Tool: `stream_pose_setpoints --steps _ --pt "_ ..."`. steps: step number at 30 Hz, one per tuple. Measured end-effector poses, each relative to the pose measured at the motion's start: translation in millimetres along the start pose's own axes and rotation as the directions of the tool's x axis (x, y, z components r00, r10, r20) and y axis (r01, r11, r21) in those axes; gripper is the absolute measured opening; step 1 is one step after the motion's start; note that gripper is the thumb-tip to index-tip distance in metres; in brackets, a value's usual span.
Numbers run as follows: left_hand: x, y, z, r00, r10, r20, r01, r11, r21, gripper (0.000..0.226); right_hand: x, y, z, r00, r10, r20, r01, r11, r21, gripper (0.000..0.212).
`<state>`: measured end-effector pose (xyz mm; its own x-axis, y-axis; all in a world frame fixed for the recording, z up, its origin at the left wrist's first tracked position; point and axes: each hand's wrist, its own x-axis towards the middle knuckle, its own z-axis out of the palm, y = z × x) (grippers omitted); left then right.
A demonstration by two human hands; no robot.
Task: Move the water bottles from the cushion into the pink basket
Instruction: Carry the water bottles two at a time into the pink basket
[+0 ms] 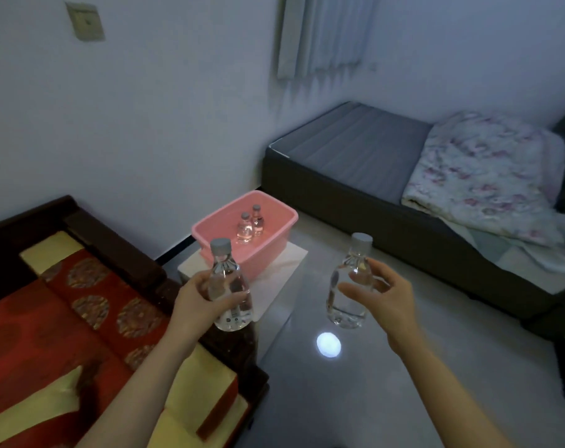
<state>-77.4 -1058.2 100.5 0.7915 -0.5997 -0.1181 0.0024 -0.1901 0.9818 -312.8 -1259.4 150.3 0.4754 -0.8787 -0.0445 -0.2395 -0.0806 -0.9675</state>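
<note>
My left hand (197,302) grips a clear water bottle (228,279) with a grey cap, upright, in front of the pink basket (210,231). My right hand (384,295) holds a second clear bottle (347,305) upright above the floor, right of the basket. Two small bottles (250,224) stand inside the basket, which sits on a white slab. The red and gold cushion (80,318) lies at lower left on a dark wooden seat; I see no bottles on its visible part.
A low dark bed (355,156) with a flowered quilt (488,176) fills the right side. Between the seat and the bed runs shiny grey floor (355,399) with a light reflection. White walls and a curtain stand behind.
</note>
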Motion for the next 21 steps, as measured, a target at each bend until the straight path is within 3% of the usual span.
stream_pose_setpoints --steps 11,21 --pt "111 28 132 0.977 -0.036 -0.212 0.035 0.999 -0.008 0.064 218 4 -57 0.976 -0.076 0.206 0.09 0.994 -0.06 0.063" --pt "218 9 134 0.918 -0.07 -0.39 0.059 0.997 -0.04 0.061 359 13 22 0.914 -0.128 0.386 0.154 0.987 -0.038 0.054"
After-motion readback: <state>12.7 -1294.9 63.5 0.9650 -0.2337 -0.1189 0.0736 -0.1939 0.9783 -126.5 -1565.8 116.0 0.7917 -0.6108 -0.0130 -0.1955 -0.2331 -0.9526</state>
